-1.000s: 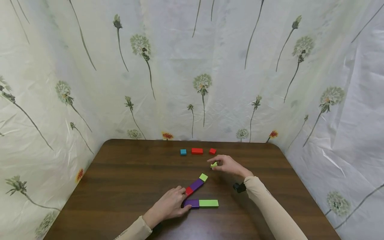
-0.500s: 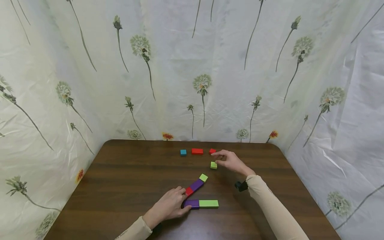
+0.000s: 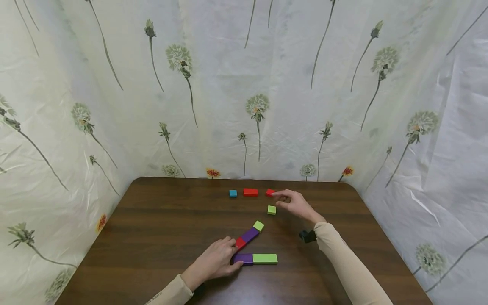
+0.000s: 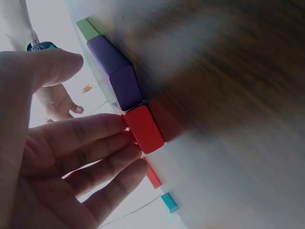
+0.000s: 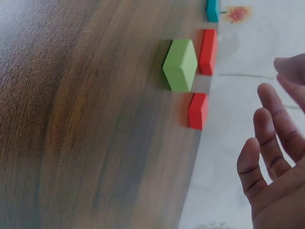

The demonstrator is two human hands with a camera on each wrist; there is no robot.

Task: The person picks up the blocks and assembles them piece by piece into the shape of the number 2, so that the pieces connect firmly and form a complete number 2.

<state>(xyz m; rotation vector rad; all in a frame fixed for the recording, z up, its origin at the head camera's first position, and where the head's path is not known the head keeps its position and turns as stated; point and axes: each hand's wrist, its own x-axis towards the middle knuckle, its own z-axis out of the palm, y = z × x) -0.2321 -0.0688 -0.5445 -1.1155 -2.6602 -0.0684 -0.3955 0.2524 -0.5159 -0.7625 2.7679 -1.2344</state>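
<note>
My left hand (image 3: 214, 259) rests at the near end of a slanted row. Its nearly straight fingertips touch a red block (image 4: 144, 129), which adjoins a purple block (image 3: 250, 234) and a green block (image 3: 259, 226). The left thumb lies by another purple block (image 3: 245, 259), which sits end to end with a long green block (image 3: 264, 259). My right hand (image 3: 297, 205) hovers with loosely bent fingers, holding nothing. Just left of it stands a separate green block (image 3: 271, 210), seen apart from the hand in the right wrist view. Behind it lies a small red block (image 3: 270, 192).
Toward the table's (image 3: 171, 220) far edge lie a longer red block (image 3: 250, 192) and a blue block (image 3: 233, 193). A flower-printed curtain (image 3: 221, 127) hangs behind and along both sides. A black wrist device (image 3: 307, 236) sits on the right wrist.
My right hand has let go of the separate green block and lifted slightly back and to the right. That block stands where it was released. My left hand has stayed put.
</note>
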